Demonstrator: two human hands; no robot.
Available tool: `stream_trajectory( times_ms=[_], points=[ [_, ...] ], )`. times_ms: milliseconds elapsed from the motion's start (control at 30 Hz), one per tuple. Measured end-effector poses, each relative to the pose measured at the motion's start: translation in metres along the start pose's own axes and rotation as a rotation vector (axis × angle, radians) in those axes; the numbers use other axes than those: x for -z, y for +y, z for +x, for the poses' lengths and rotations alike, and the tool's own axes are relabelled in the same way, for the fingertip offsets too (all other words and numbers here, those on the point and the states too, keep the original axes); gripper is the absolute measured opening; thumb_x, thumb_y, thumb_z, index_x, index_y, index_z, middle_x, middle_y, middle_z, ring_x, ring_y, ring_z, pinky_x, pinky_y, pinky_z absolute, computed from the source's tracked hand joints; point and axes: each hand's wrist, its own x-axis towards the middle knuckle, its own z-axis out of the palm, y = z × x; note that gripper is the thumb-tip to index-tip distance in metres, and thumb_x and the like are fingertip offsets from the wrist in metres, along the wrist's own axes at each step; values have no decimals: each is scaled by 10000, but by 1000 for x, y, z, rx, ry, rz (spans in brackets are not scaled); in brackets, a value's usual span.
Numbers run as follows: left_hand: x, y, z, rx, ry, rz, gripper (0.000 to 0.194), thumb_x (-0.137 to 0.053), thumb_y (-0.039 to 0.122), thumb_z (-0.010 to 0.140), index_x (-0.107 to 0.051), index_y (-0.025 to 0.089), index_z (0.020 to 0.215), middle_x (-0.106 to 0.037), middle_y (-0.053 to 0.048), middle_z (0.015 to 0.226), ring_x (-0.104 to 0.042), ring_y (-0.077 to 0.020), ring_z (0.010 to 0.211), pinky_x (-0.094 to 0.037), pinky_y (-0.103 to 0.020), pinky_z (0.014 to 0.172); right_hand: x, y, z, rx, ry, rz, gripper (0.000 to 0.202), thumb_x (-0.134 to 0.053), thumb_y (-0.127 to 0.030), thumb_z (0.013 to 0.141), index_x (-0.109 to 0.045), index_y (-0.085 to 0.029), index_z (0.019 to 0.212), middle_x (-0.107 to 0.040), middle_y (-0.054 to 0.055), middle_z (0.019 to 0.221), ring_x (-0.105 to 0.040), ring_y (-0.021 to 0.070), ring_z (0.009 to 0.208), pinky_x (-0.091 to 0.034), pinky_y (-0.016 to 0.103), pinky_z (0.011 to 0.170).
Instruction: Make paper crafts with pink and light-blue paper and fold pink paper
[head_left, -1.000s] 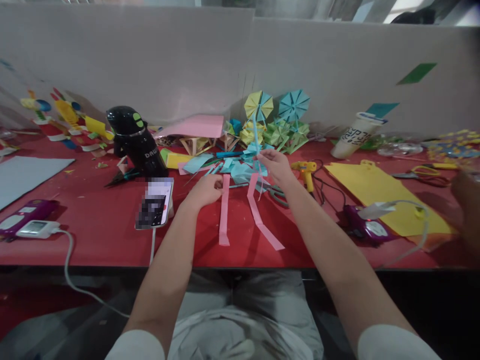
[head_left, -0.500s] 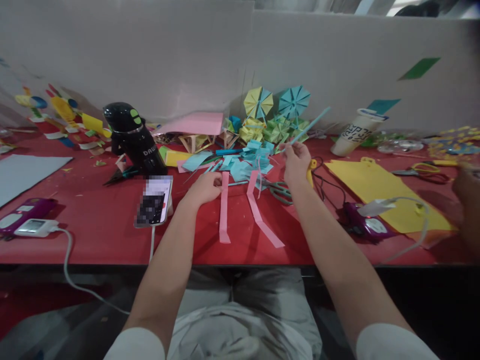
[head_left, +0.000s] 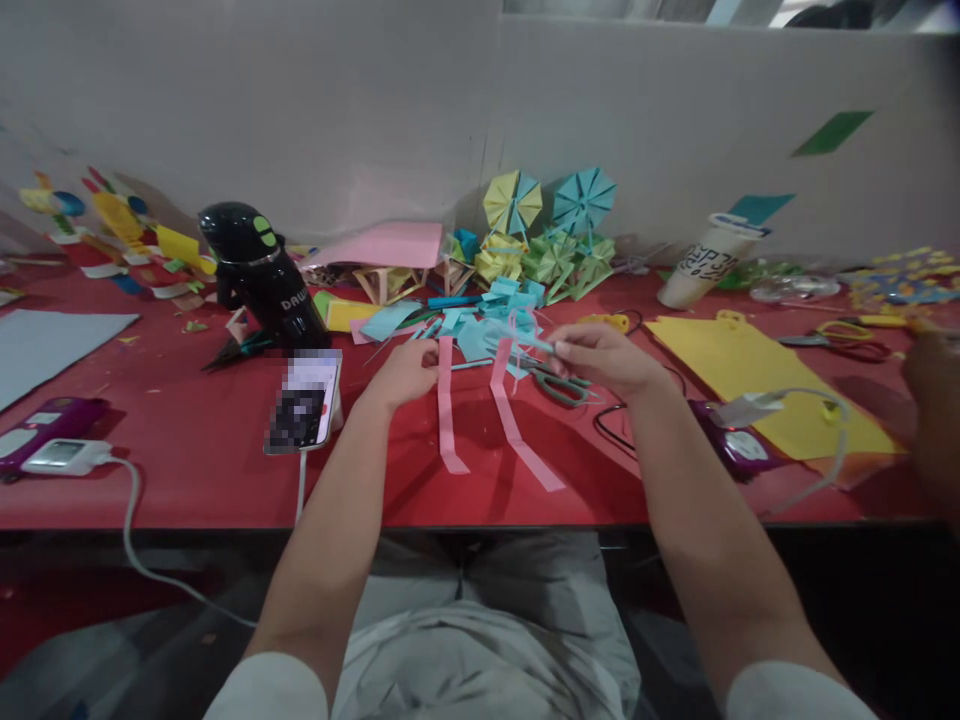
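Note:
My left hand (head_left: 409, 372) is closed on the upper end of a folded pink paper strip (head_left: 445, 410), which hangs down toward the table's front. In my right hand (head_left: 604, 355) a thin light blue strip (head_left: 523, 337) is pinched between thumb and fingers and points left over the blue paper pieces. A second pink strip (head_left: 506, 412), bent in places, lies between my hands. Scissors with green handles (head_left: 564, 388) rest just below my right hand. Blue scraps (head_left: 472, 338) are heaped behind the pink strips.
A black bottle (head_left: 274, 290) and a phone (head_left: 306, 400) stand on the left. Paper wheels (head_left: 585, 203) are at the back. Yellow sheets (head_left: 757, 380), a leaning cup (head_left: 709, 262) and a purple device (head_left: 739, 445) are right. Another person's hand (head_left: 930, 385) shows at the right edge.
My right hand has moved down and toward me, and the blue strip has swung from pointing up right to pointing left. The left pink strip's lower end has shifted slightly right.

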Motion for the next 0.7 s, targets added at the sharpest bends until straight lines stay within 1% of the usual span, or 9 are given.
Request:
stream_trajectory(
  times_ms=[67, 100, 133, 200, 267, 367, 433, 533, 700],
  points=[
    [-1, 0, 0, 15, 15, -2, 42, -583, 161, 745, -622, 168, 731, -696, -44, 845, -629, -187, 819, -485, -299, 754, 0, 2, -8, -117, -134, -92, 413, -770, -541, 737, -715, -162, 891, -602, 6, 617, -517, 102, 542, -403, 249, 502],
    [-1, 0, 1, 28, 20, -14, 36, -588, 165, 746, -606, 168, 716, -688, -46, 839, -627, -190, 822, -490, -303, 758, -1, 5, -11, -161, -169, -133, 422, -760, -538, 747, -721, -158, 924, -610, 8, 624, -521, 103, 547, -402, 248, 506],
    [-2, -1, 1, 40, 24, -35, 43, -589, 162, 748, -588, 168, 705, -679, -47, 828, -625, -191, 827, -496, -304, 761, -1, 8, -12, -192, -179, -169, 429, -752, -539, 751, -724, -156, 942, -617, 11, 632, -528, 105, 555, -402, 249, 510],
    [-3, -2, 3, 53, 29, -85, 53, -580, 145, 750, -560, 171, 709, -657, -43, 807, -622, -188, 833, -505, -304, 764, -2, 15, -12, -213, -138, -219, 432, -745, -543, 748, -726, -159, 944, -625, 15, 645, -541, 111, 572, -394, 248, 511],
    [-4, -4, 4, 53, 29, -120, 65, -574, 139, 756, -537, 176, 719, -634, -33, 790, -613, -179, 816, -510, -299, 754, -5, 22, -9, -198, -82, -238, 428, -745, -543, 738, -723, -166, 940, -640, 20, 671, -553, 116, 587, -389, 247, 514],
    [-4, -7, 5, 53, 18, -135, 121, -574, 158, 771, -479, 188, 703, -586, -8, 748, -580, -154, 737, -501, -280, 702, -9, 32, -3, -142, -40, -233, 410, -741, -540, 733, -714, -169, 906, -670, 31, 729, -561, 115, 603, -416, 259, 556],
    [-4, -7, 5, 60, 16, -130, 148, -568, 169, 783, -446, 196, 702, -547, 8, 714, -540, -133, 671, -487, -266, 665, -11, 38, 1, -108, -35, -245, 398, -731, -541, 740, -709, -167, 877, -679, 36, 744, -563, 117, 608, -434, 269, 584],
    [-4, -6, 4, 67, 22, -121, 180, -556, 170, 794, -406, 204, 700, -509, 21, 689, -487, -113, 612, -469, -254, 634, -15, 43, 4, -84, -42, -280, 389, -716, -543, 753, -705, -167, 851, -681, 40, 735, -564, 123, 609, -431, 270, 580],
    [-4, -2, 2, 56, 6, -163, 146, -541, 149, 781, -426, 202, 709, -524, 16, 703, -516, -119, 636, -459, -243, 622, -22, 41, 5, -39, -25, -304, 375, -685, -540, 787, -702, -168, 830, -675, 37, 714, -548, 118, 600, -428, 267, 582]
  ],
)
